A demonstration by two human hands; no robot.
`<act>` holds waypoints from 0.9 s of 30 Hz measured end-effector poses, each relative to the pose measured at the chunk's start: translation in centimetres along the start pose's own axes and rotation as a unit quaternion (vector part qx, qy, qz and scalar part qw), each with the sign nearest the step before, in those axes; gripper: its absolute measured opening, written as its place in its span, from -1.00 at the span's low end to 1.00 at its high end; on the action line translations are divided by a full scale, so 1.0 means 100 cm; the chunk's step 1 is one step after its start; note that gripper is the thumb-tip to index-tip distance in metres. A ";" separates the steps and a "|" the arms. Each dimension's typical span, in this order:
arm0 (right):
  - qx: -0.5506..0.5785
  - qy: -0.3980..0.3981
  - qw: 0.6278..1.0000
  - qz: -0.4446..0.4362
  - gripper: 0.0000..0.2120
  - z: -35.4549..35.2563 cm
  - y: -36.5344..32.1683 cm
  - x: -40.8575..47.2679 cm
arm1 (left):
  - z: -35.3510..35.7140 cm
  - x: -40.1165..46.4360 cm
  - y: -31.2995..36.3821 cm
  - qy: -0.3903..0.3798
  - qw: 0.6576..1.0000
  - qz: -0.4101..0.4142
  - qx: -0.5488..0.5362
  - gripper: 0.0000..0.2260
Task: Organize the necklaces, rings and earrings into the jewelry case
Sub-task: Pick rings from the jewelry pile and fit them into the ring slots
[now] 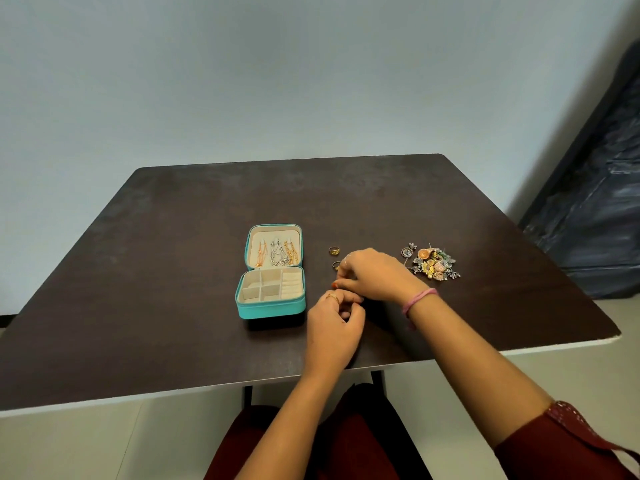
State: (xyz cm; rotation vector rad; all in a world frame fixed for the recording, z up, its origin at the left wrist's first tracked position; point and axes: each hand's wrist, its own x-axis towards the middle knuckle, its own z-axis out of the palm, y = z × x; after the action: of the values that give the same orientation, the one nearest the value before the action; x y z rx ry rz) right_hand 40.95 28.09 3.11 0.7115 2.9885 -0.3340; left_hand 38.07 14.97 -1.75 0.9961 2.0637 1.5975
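Desk (173, 271): one dark brown top with a pale edge, set against a light wall; it carries everything named below.
Jewelry case (271, 304): one, teal outside and cream inside, lying open near the middle of the desk, just left of the hands.
Case lid (273, 232): tipped back away from the person; three necklaces (277, 252) hang in it side by side, an orange-gold one at the left, a silver one in the middle, a gold one at the right.
Case base: four small square compartments at the left and a strip of ring rolls (292, 285) at the right; all look unfilled.
Rings on the desk: two gold rings in view, one (334, 250) lying clear just beyond the hands, the other (336, 265) nearer and partly hidden by the right hand's fingers.
Earrings (433, 263): one mixed heap, silver, orange and yellow pieces, to the right of the hands and well apart from the case; too tangled to count.
Left hand (334, 323): fingers curled inward, fingertips meeting the right hand's; it wears a gold ring (332, 296) on one finger. What it pinches is too small to tell.
Right hand (374, 275): fingers bent down, tips touching the left hand's tips just right of the case's front corner; a pink band (419, 299) sits on the wrist. Whether it holds anything cannot be told.
Sleeve (568, 445): dark red, on the right arm at the lower right.
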 end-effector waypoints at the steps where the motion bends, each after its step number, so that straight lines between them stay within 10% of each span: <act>1: 0.000 -0.001 1.000 0.002 -0.76 -0.001 0.000 0.000 | 0.000 0.000 0.000 0.000 1.000 0.001 -0.001 -0.86; 12: 0.038 0.135 0.975 0.174 -0.85 -0.052 0.096 -0.013 | 0.001 -0.004 0.001 -0.004 1.000 0.010 0.006 -0.84; 27: -0.093 -0.014 0.984 0.148 -0.86 -0.049 0.110 0.011 | 0.002 -0.003 0.003 -0.022 0.998 0.023 0.045 -0.85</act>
State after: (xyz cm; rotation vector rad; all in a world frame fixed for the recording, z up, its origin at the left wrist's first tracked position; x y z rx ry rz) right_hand 44.91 39.19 5.62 1.0976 2.7793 -0.0480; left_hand 38.49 14.93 -1.61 1.1079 2.1124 1.5030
